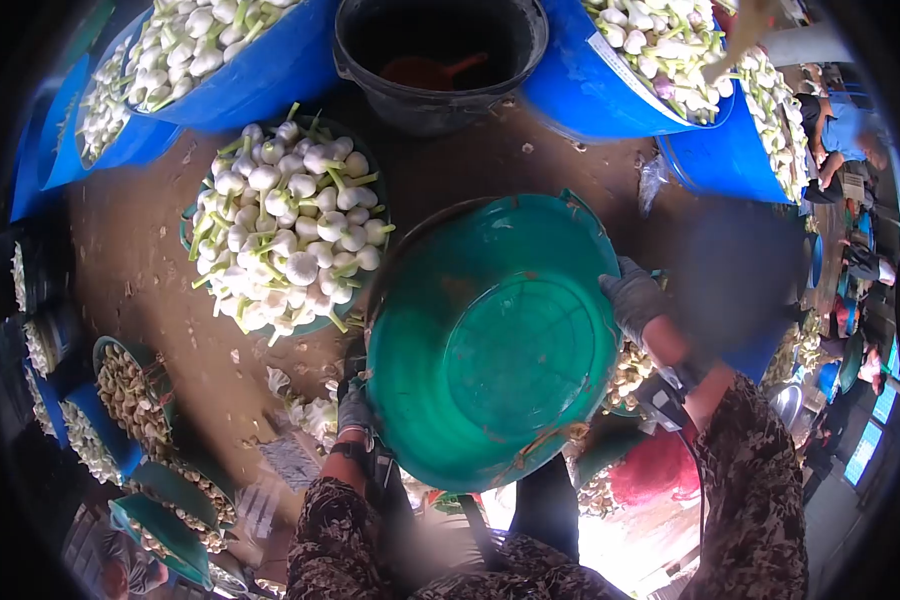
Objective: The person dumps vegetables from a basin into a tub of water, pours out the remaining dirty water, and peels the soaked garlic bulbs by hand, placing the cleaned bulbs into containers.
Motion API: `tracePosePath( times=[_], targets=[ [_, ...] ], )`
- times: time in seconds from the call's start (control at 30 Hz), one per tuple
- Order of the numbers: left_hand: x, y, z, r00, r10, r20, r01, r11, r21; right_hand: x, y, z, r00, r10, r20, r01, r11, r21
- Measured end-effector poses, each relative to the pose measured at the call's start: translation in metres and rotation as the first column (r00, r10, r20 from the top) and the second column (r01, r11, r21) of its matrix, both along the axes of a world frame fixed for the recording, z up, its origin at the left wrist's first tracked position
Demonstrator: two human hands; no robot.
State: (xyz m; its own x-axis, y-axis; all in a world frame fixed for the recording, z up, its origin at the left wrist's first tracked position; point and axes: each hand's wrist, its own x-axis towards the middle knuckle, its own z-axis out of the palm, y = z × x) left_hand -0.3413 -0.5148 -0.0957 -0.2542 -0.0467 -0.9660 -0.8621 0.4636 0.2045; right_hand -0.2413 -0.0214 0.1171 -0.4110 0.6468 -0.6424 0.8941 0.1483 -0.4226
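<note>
Between my two gloved hands is a wide green plastic basin (530, 345), tilted so its inside faces me. Its inside holds only some dirt and bits of dry skin near the rim. My left hand (355, 408) grips the basin's left edge, its fingers partly hidden. On the opposite edge, my right hand (635, 298) is closed over the rim. Beyond the basin to the left, a heap of white garlic bulbs (288, 225) with green stem stubs fills another green tub (183, 228) on the floor.
A black bucket (410, 105) with a reddish-brown scoop (435, 72) inside stands ahead. Blue barrels (610, 85) full of garlic flank it. Several tubs of unpeeled garlic (130, 395) stand at the lower left. Other people (850, 135) sit at the far right.
</note>
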Motion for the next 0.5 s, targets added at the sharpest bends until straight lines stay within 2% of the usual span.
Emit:
tracePosePath(
  times=[0.03,0.07,0.1,0.13,0.17,0.2,0.23,0.27,0.3,0.33,0.37,0.4,0.47,0.5],
  targets=[
    [-0.004,-0.002,0.002,0.902,-0.424,-0.081,0.418,0.904,-0.086,-0.009,0.002,-0.008,0.999,0.022,0.029,-0.022,1.0,0.006],
    [-0.007,-0.003,0.002,0.626,-0.771,-0.116,0.747,0.636,-0.193,-0.015,0.004,-0.019,0.997,0.042,0.06,-0.043,0.999,0.013],
    [-0.008,-0.005,-0.004,0.627,-0.77,-0.117,0.748,0.637,-0.188,-0.016,0.006,-0.038,1.0,0.006,0.03,-0.005,1.0,-0.008],
    [-0.007,-0.012,-0.016,0.582,-0.809,-0.087,0.785,0.586,-0.2,-0.025,0.005,-0.04,0.999,0.008,0.034,-0.008,1.0,-0.004],
    [-0.005,-0.018,-0.029,0.535,-0.843,-0.056,0.82,0.533,-0.209,-0.036,0.0,-0.044,0.993,0.062,0.104,-0.067,0.997,0.041],
    [0.011,-0.041,-0.071,0.772,-0.636,-0.015,0.632,0.77,-0.088,-0.043,-0.004,-0.047,0.978,0.111,0.178,-0.126,0.989,0.079],
    [0.026,-0.063,-0.111,0.945,-0.322,0.059,0.323,0.946,-0.008,-0.046,-0.007,-0.047,0.977,0.111,0.183,-0.128,0.989,0.08],
    [0.038,-0.081,-0.146,0.99,-0.01,0.141,0.01,1.0,0.0,-0.05,-0.011,-0.043,0.965,0.128,0.227,-0.159,0.979,0.125],
    [0.038,-0.078,-0.136,0.989,-0.007,0.146,0.007,1.0,0.0,-0.052,-0.014,-0.043,0.952,0.144,0.27,-0.194,0.967,0.166],
    [0.035,-0.067,-0.113,0.958,-0.265,0.11,0.271,0.962,-0.041,-0.049,-0.015,-0.045,0.95,0.146,0.274,-0.196,0.967,0.165],
    [0.033,-0.056,-0.101,0.858,-0.507,0.084,0.513,0.854,-0.086,-0.043,-0.014,-0.049,0.953,0.134,0.272,-0.174,0.976,0.13],
    [0.04,-0.057,-0.104,0.857,-0.508,0.084,0.514,0.854,-0.083,-0.037,-0.013,-0.051,0.956,0.119,0.268,-0.148,0.985,0.094],
    [0.059,-0.065,-0.116,0.881,-0.468,-0.073,0.46,0.882,-0.097,-0.022,-0.011,-0.061,0.961,0.138,0.239,-0.17,0.978,0.121],
    [0.054,-0.045,-0.077,0.545,-0.824,-0.155,0.761,0.564,-0.321,-0.013,-0.011,-0.065,0.965,0.161,0.209,-0.193,0.97,0.145]
  ],
)
